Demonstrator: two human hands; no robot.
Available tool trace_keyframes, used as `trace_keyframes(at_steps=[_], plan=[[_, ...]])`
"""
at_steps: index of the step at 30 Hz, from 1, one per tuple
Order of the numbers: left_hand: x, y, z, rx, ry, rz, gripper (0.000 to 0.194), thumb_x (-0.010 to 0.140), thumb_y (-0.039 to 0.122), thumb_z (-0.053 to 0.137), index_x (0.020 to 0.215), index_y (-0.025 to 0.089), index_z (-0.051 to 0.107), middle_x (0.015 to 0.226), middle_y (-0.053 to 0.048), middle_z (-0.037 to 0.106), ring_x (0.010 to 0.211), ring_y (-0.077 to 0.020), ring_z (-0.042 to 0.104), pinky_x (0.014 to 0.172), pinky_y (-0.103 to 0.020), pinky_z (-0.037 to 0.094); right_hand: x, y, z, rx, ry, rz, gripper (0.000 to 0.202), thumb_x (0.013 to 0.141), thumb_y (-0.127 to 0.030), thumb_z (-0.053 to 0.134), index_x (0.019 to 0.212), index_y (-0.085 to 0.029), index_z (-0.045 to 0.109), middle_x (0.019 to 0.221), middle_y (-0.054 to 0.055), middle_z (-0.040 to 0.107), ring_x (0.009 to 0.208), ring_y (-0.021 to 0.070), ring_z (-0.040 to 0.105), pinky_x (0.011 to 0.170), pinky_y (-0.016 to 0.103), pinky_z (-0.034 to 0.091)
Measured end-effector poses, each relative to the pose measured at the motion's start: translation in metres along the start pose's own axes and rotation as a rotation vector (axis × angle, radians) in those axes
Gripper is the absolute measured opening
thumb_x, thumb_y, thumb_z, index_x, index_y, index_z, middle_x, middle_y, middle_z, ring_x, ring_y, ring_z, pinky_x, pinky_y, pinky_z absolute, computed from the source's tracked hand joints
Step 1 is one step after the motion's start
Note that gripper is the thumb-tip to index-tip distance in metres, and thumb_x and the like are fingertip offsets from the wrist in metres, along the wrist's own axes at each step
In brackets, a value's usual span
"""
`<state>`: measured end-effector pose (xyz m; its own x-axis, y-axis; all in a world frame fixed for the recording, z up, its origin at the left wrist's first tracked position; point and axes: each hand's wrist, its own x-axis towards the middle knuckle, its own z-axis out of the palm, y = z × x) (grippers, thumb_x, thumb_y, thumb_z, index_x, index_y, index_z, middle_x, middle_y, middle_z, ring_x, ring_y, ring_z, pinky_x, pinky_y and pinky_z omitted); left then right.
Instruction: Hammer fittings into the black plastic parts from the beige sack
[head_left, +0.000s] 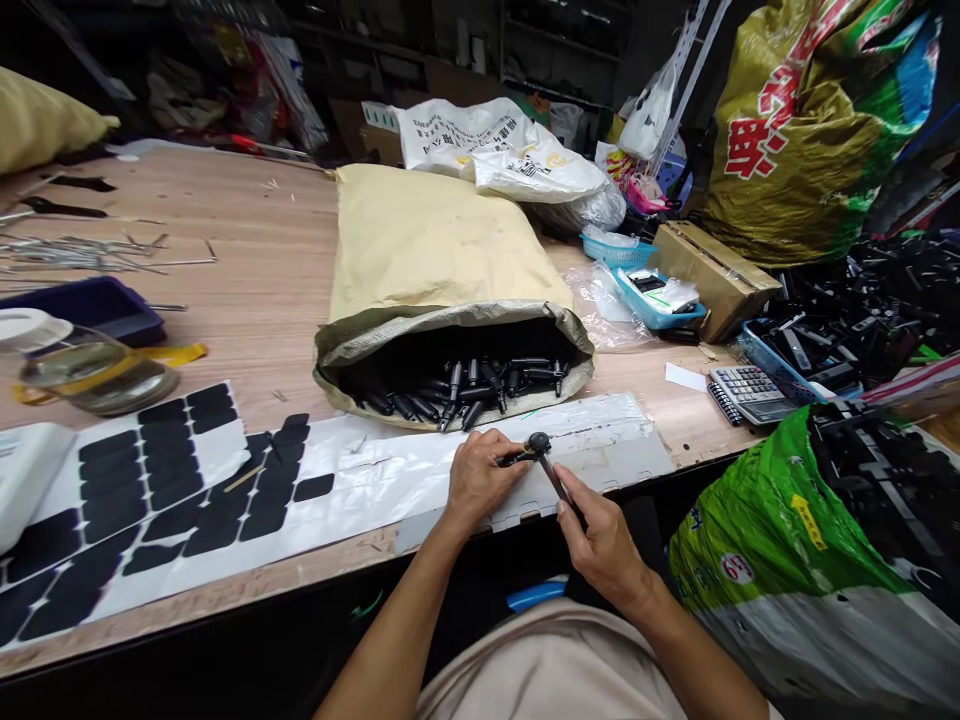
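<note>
At the table's front edge, my left hand [480, 478] is closed on a small black part [513, 459], mostly covered by the fingers. My right hand [609, 548] grips a dark rod with a round head [540, 443]. That round head meets the small part between the two hands; how they join cannot be made out. Just beyond lies a large beige woven sack [442, 235], its mouth facing me. Several black cylindrical parts [474, 385] lie in the mouth of this sack. Under my hands is a flat grey-white board [607, 440].
Black adhesive pads [169, 455] on white sheets cover the left front. Thin metal rods [97, 255] and a dark blue tray [97, 305] lie behind. A calculator [750, 392], blue baskets [660, 300] and a cardboard box [709, 275] stand right. A green sack [757, 520] flanks my right arm.
</note>
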<state>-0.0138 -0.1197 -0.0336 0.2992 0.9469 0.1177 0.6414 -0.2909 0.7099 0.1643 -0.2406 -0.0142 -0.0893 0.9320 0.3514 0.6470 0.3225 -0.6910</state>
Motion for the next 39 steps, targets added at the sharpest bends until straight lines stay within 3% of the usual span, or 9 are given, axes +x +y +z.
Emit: trace_keyframes(at_steps=[15, 17, 20, 24, 28, 31, 33, 36, 39], plan=[[0.000, 0.001, -0.001, -0.018, 0.015, -0.003, 0.014, 0.074, 0.024, 0.076, 0.087, 0.028, 0.081, 0.083, 0.000, 0.070, 0.085, -0.0209, 0.056, 0.080, -0.035, 0.043, -0.003, 0.005, -0.006, -0.048, 0.021, 0.048, 0.051, 0.097, -0.016, 0.048, 0.147, -0.022, 0.054, 0.139, 0.010, 0.065, 0.125, 0.0247, 0.064, 0.108, 0.038, 0.052], [0.000, 0.002, -0.002, -0.017, 0.011, 0.004, 0.014, 0.074, 0.025, 0.077, 0.087, 0.028, 0.081, 0.083, 0.000, 0.070, 0.085, -0.0212, 0.056, 0.079, -0.036, 0.043, -0.004, 0.010, -0.006, -0.024, 0.011, 0.106, 0.048, 0.096, -0.020, 0.050, 0.143, -0.021, 0.059, 0.130, 0.010, 0.070, 0.116, 0.0256, 0.069, 0.102, 0.038, 0.056], [-0.002, 0.002, -0.001, -0.016, 0.014, 0.021, 0.015, 0.073, 0.026, 0.078, 0.088, 0.028, 0.081, 0.085, 0.000, 0.070, 0.087, -0.0222, 0.058, 0.081, -0.037, 0.044, 0.006, 0.019, -0.011, 0.056, 0.038, 0.250, 0.049, 0.096, -0.028, 0.053, 0.143, -0.016, 0.058, 0.103, 0.009, 0.077, 0.085, 0.0221, 0.075, 0.079, 0.032, 0.062], [0.000, 0.000, 0.002, -0.010, 0.028, 0.029, 0.015, 0.073, 0.025, 0.079, 0.088, 0.026, 0.079, 0.085, -0.001, 0.070, 0.089, -0.0236, 0.058, 0.082, -0.038, 0.044, 0.042, 0.041, -0.017, 0.239, 0.091, 0.379, 0.051, 0.093, -0.037, 0.056, 0.139, -0.014, 0.060, 0.080, 0.004, 0.070, 0.057, 0.0142, 0.062, 0.050, 0.024, 0.052], [0.001, -0.001, -0.005, -0.160, 0.088, 0.105, 0.010, 0.076, 0.027, 0.076, 0.085, 0.022, 0.074, 0.085, -0.002, 0.069, 0.085, -0.0215, 0.059, 0.080, -0.035, 0.047, 0.077, 0.069, -0.016, 0.454, 0.103, 0.448, 0.051, 0.086, -0.043, 0.061, 0.128, -0.014, 0.062, 0.065, -0.004, 0.058, 0.045, 0.0096, 0.051, 0.040, 0.020, 0.043], [-0.021, 0.007, -0.015, -0.361, 0.171, 0.170, 0.016, 0.084, 0.034, 0.067, 0.093, 0.021, 0.069, 0.090, -0.004, 0.067, 0.083, -0.0186, 0.061, 0.075, -0.031, 0.049, 0.084, 0.082, -0.012, 0.578, 0.120, 0.508, 0.045, 0.083, -0.045, 0.062, 0.115, -0.013, 0.065, 0.063, -0.005, 0.058, 0.044, 0.0089, 0.050, 0.038, 0.019, 0.043], [-0.050, 0.014, -0.015, -0.414, 0.104, 0.200, 0.018, 0.086, 0.034, 0.065, 0.096, 0.020, 0.069, 0.089, -0.004, 0.068, 0.081, -0.0178, 0.062, 0.075, -0.030, 0.050, 0.081, 0.085, -0.011, 0.606, 0.150, 0.498, 0.045, 0.083, -0.044, 0.062, 0.117, -0.014, 0.063, 0.064, -0.005, 0.058, 0.044, 0.0084, 0.051, 0.038, 0.018, 0.043], [-0.103, 0.019, 0.005, -0.433, -0.264, 0.210, 0.020, 0.086, 0.034, 0.065, 0.100, 0.022, 0.072, 0.087, -0.003, 0.072, 0.077, -0.0171, 0.064, 0.074, -0.029, 0.050, 0.074, 0.084, -0.011, 0.599, 0.134, 0.446, 0.046, 0.086, -0.043, 0.061, 0.122, -0.015, 0.063, 0.066, -0.005, 0.058, 0.045, 0.0082, 0.051, 0.039, 0.018, 0.044], [-0.132, 0.005, 0.044, -0.382, -0.527, -0.038, 0.022, 0.084, 0.039, 0.064, 0.097, 0.023, 0.075, 0.085, -0.002, 0.074, 0.080, -0.0205, 0.068, 0.077, -0.032, 0.053, 0.073, 0.080, -0.013, 0.577, 0.109, 0.424, 0.045, 0.087, -0.043, 0.060, 0.124, -0.016, 0.064, 0.066, -0.006, 0.057, 0.045, 0.0080, 0.052, 0.039, 0.018, 0.044]])
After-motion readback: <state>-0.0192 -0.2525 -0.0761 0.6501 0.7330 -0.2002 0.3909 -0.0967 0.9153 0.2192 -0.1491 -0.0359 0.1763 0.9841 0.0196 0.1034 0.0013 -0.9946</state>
